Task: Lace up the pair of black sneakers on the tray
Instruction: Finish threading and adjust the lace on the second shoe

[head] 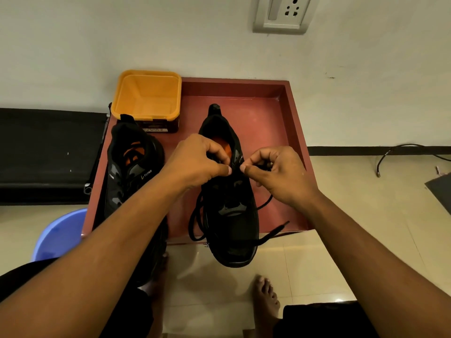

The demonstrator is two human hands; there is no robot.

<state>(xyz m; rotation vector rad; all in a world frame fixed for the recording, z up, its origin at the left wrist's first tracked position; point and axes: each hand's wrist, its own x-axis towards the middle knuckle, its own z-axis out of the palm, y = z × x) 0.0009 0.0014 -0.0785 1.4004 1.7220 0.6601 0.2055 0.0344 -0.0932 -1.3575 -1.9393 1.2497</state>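
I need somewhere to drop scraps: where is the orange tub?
In the head view, the orange tub sits at the far left corner of the red tray, just beyond the heel of the left-hand sneaker.

light: dim, warm yellow | shadows: soft, on the floor (305, 264) | glare: small white shine near bottom right | black sneaker (231, 215): too dark for details | edges: lines bend | focus: slightly soft
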